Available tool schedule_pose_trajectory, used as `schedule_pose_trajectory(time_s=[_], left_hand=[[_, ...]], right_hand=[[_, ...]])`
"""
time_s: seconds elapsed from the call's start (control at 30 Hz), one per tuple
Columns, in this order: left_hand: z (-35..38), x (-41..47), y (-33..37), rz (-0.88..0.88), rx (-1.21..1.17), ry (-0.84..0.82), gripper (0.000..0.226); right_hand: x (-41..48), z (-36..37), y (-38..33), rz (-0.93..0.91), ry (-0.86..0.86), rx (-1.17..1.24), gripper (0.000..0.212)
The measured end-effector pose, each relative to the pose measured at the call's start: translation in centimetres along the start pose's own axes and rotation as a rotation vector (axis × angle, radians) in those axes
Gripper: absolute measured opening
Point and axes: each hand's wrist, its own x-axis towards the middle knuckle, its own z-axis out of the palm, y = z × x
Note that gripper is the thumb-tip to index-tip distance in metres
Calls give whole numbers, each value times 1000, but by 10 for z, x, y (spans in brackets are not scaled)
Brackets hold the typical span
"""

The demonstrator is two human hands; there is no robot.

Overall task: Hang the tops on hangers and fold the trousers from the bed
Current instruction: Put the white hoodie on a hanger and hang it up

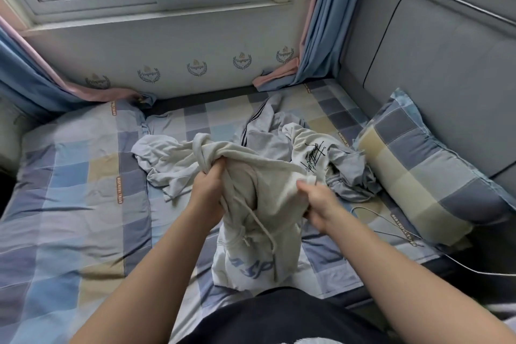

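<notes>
A cream drawstring garment with blue lettering near its lower end hangs bunched above the bed. My left hand grips a gathered fold at its top left. My right hand pinches its upper right edge. Behind it on the bed lie a light grey garment, grey trousers with dark side stripes, a cream top with black script print and a crumpled grey-blue piece. A thin wire hanger lies to the right on the sheet.
The checked bed sheet covers the bed. A checked pillow leans against the grey padded headboard on the right. Blue and pink curtains hang beside the window. A white cable runs off the bed's right edge.
</notes>
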Motion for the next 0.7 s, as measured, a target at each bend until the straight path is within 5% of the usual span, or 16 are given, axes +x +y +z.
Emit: schedule_pose_trajectory(time_s=[0.07, 0.27, 0.4, 0.57, 0.7], left_hand=[[-9, 9, -4, 2, 90, 22, 31], [-32, 27, -35, 18, 505, 171, 40], [-37, 29, -56, -37, 815, 203, 70], [-18, 5, -74, -687, 517, -237, 59], [-5, 4, -99, -677, 308, -147, 71]], right_hand=[[-7, 1, -27, -66, -49, -83, 8], [-43, 13, -69, -350, -103, -305, 18], [-62, 18, -78, -406, -106, -319, 17], [-77, 19, -80, -375, -147, -212, 17], [-86, 15, -81, -218, -218, -4, 17]])
